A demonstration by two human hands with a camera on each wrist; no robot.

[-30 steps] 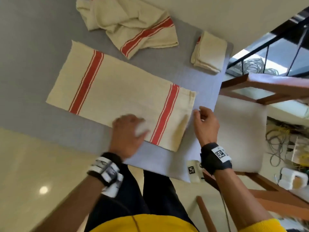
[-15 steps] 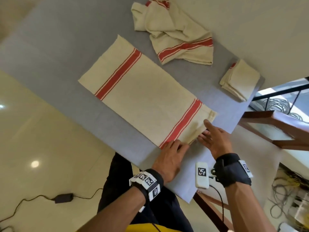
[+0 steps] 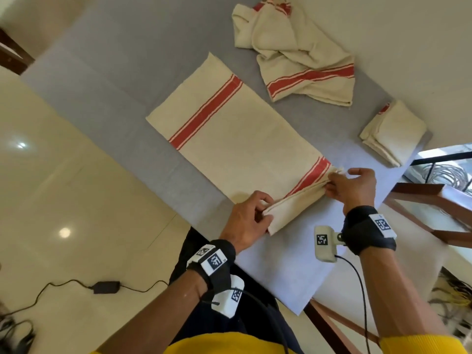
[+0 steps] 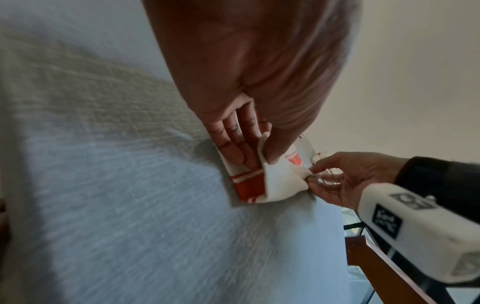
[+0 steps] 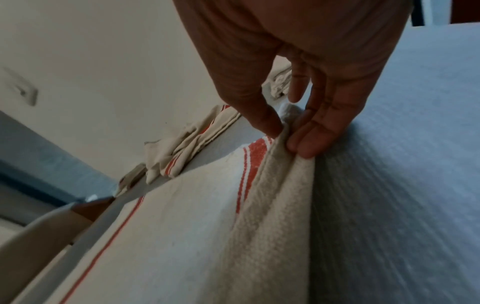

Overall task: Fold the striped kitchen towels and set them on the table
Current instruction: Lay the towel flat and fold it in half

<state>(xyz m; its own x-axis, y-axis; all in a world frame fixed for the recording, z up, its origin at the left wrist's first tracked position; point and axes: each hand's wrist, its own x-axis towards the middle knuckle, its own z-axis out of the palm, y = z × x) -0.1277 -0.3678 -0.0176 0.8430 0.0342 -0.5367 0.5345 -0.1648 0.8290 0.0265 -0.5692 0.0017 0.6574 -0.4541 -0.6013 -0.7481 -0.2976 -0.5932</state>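
A cream towel with red stripes [image 3: 245,139] lies flat on the grey table [image 3: 122,72]. My left hand [image 3: 260,213] pinches its near corner [image 4: 262,164] between thumb and fingers. My right hand [image 3: 337,180] pinches the other corner of the same short end [image 5: 285,131], and that edge is raised off the table. A crumpled striped towel [image 3: 301,62] sits at the far side. A folded towel [image 3: 393,131] rests near the table's right edge.
A wooden chair [image 3: 434,208] stands beside the table's right corner. A black power adapter and cable [image 3: 104,287] lie on the glossy floor at the left. A wall runs behind the table.
Both hands went from resting flat on the towel's near end to pinching its two corners, and that short edge has lifted off the table.
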